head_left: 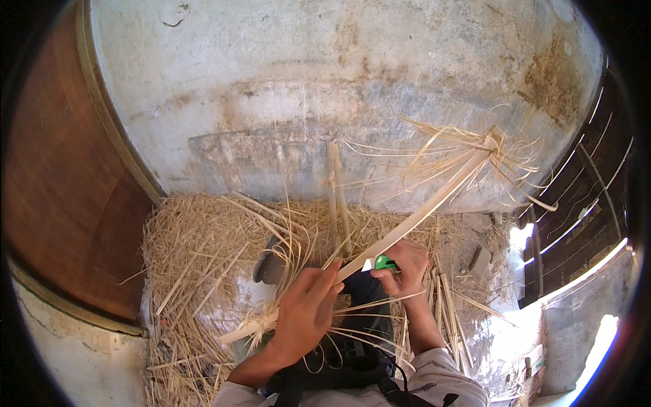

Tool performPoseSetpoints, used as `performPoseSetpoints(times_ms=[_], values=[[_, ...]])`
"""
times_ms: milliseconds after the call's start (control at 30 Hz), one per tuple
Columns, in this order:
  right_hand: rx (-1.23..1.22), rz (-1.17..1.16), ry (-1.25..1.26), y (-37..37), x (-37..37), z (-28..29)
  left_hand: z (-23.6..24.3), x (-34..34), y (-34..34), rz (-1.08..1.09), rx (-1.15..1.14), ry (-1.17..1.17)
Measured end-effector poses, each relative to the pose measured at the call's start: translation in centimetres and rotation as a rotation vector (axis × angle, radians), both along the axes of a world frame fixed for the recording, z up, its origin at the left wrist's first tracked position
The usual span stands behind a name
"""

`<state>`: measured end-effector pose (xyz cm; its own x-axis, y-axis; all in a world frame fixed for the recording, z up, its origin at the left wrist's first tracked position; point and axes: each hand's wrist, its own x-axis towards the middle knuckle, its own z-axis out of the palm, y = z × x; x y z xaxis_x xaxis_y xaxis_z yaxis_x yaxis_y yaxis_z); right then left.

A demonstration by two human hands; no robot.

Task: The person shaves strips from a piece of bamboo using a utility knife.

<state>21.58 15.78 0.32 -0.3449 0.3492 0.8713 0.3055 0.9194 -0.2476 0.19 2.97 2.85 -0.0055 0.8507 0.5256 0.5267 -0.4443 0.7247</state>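
Observation:
A long pale bamboo strip (434,198) slants from lower left to upper right in front of me. Thin shaved curls stay attached at both of its ends, bunched most thickly at the far right one. My left hand (304,308) is closed around the strip near its lower end. In my right hand (408,266) is a cutter with a green handle (384,262), its short bright blade pointing left, close against the strip's lower edge. Part of the handle is hidden by my fingers.
Straw-like shavings (193,264) cover much of the floor. Two narrow poles (333,183) lean on the stained wall (285,102) ahead. A dark round-edged object (272,264) lies left of my knees, a greyish block (480,260) to the right. A brown panel (74,169) stands far left.

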Motion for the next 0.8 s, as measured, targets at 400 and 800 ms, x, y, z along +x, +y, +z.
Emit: performPoseSetpoints(times_ms=[400, 800], values=[[-0.06, -0.091, -0.046, -2.2, -1.4, -0.1, -0.1, 0.2, -0.7, 0.039, -0.008, -0.034], [-0.059, -0.145, -0.083, -2.1, -1.4, -0.1, -1.8, 0.3, -0.9, 0.116, 0.035, -0.088]])
